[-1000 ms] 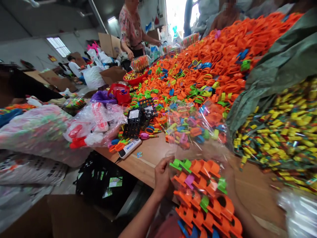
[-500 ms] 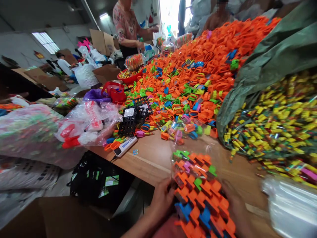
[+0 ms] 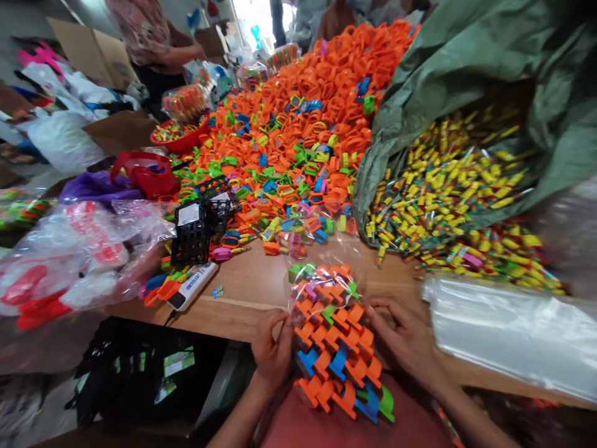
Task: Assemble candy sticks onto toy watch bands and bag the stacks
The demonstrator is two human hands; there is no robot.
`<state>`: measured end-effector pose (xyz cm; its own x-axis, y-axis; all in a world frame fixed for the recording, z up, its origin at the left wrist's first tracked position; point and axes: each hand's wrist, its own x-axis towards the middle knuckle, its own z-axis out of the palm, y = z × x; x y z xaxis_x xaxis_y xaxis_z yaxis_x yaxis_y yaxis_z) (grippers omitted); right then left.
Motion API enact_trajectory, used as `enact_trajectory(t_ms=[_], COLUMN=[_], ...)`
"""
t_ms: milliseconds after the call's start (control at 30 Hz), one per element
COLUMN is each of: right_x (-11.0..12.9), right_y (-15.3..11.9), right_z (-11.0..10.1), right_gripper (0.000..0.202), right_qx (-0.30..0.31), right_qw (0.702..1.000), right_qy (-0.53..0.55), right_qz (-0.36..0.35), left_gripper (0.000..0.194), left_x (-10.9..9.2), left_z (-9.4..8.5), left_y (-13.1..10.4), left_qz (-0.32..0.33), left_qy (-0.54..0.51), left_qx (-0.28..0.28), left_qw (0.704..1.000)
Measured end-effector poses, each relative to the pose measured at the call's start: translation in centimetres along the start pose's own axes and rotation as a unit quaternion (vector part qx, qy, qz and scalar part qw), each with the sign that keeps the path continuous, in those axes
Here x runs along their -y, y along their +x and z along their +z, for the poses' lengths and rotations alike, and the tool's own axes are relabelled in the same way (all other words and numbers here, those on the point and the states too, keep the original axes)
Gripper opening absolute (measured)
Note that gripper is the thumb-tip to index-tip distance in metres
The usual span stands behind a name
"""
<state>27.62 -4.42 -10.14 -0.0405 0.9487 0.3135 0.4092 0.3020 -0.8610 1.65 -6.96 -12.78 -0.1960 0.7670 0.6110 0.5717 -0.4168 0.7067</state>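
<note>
Holding a clear bag (image 3: pixel 326 252) of stacked orange pieces (image 3: pixel 333 339), slanted from the near edge of the table (image 3: pixel 242 314) down over the reddish clothing (image 3: pixel 405 420) of the lap. At the bag's left side, left hand (image 3: pixel 271 351), grip apparently pinched together on the film. At the right side, right hand (image 3: pixel 405 339), fingers half curled and touching; cannot tell how tight. Changed from half a second ago: swung rightward in view, with the bag's bottom end, cut off then, now in sight, leaving the filled length on show between both hands. Just beyond, leftward, black racks (image 3: pixel 190 239) and a power strip (image 3: pixel 196 286); rightward, clear plastic (image 3: pixel 508 336) and a green sack (image 3: pixel 410 87) spilling yellow sticks (image 3: pixel 448 186). Farther off, an orange heap (image 3: pixel 321 93), a red basin (image 3: pixel 191 144) and a person (image 3: pixel 149 37) in a patterned top.
</note>
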Motion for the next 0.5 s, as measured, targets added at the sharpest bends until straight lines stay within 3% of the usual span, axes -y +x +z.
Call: enact_trajectory(t_ms=[100, 300, 500], right_x=[1.2, 1.7, 0.9], right_y=[-1.5, -3.7, -7.1], right_z=[-0.8, -2.5, -3.5], right_gripper=[0.013, 0.029, 0.02], right_qx=[0.01, 0.024, 0.087], right_qw=[1.0, 0.987, 0.975], right_qy=[-0.005, -0.065, -0.089], right_qz=[0.008, -0.145, -0.185], left_gripper=[0.02, 0.019, 0.014], left_x=[-1.3, -2.7, -2.8], left_z=[-1.4, -4.3, -6.2], left_y=[-0.3, 0.0, -3.5], left_qz=[0.04, 0.08, 0.067], left_qy=[-0.019, -0.055, -0.093], left_qx=[0.051, 0.157, 0.246], left_qw=[0.998, 0.983, 0.963])
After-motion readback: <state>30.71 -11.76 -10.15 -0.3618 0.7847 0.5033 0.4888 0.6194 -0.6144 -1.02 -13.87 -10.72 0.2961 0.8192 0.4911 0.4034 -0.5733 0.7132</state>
